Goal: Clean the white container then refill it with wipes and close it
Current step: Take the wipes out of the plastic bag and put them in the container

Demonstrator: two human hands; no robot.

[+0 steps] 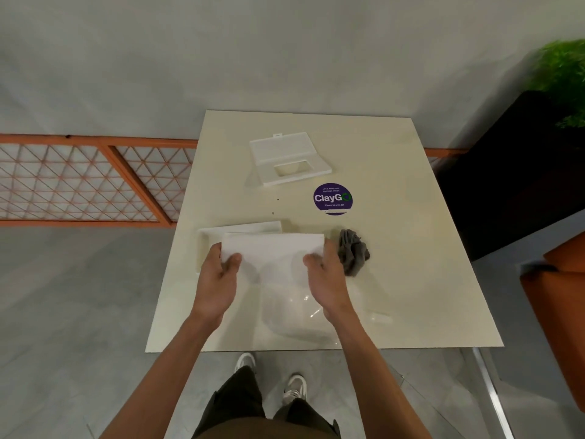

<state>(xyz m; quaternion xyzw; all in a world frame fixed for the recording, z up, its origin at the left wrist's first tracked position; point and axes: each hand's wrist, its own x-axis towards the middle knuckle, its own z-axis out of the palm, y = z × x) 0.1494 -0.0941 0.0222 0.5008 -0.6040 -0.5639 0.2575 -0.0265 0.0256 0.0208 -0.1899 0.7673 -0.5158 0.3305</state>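
Wipes (272, 248) are pinched at each end by my left hand (218, 275) and right hand (327, 272), thumbs on top, over the white container (202, 245), which shows at the stack's nine and twelve o'clock. Lowered askew, the stack could snag the rim and bunch up. The lid (289, 160) lies at twelve o'clock and the grey cloth (353, 251) at three.

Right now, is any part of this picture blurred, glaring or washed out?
Head view: glints on the clear wrapper; the plant at upper right is blurred; the held wipes look washed out, almost without surface detail.
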